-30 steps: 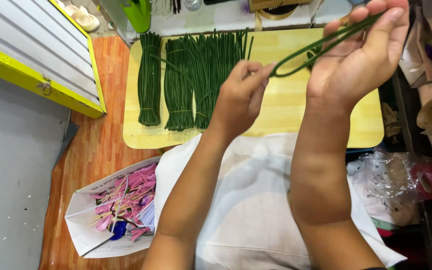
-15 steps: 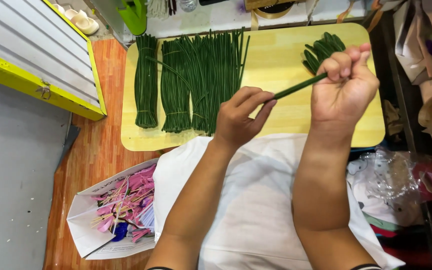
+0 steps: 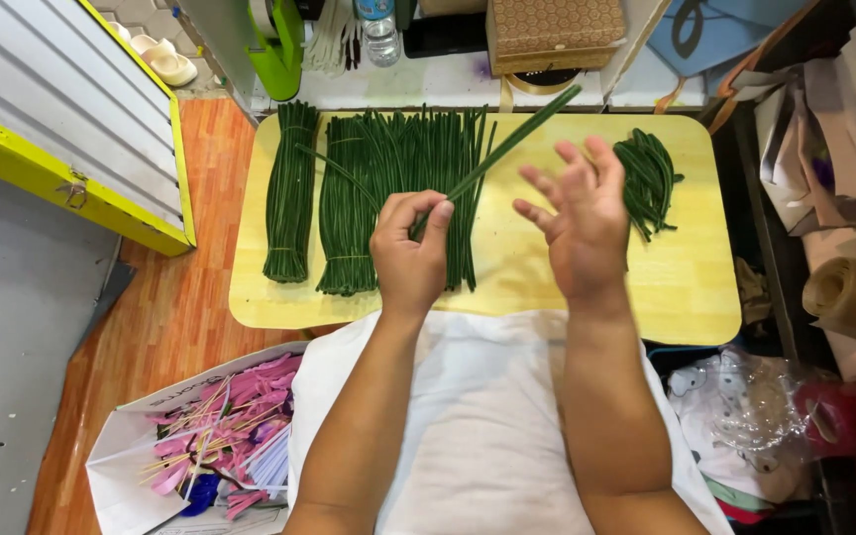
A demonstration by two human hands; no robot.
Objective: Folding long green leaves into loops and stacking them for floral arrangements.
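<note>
My left hand (image 3: 410, 254) pinches one long green wrapped stem (image 3: 512, 142) by its lower end; the stem slants up to the right over the yellow board (image 3: 686, 287). My right hand (image 3: 579, 220) hovers beside it with fingers spread and nothing in it. Straight green stems lie in bundles on the board's left: a tied bundle (image 3: 290, 190) and a wider loose pile (image 3: 398, 188). A small heap of bent green stems (image 3: 648, 178) lies right of my right hand.
A white paper bag (image 3: 121, 466) holding pink and purple sticks stands on the wooden floor at lower left. A yellow-edged grey shutter (image 3: 61, 119) is at left. Rolls of paper and plastic bags crowd the right side. A water bottle (image 3: 379, 30) and a patterned box (image 3: 555, 30) sit behind the board.
My right hand let go of the stem, having laid a bent one on the heap at right, and opened. My left hand now holds a straight stem alone.
</note>
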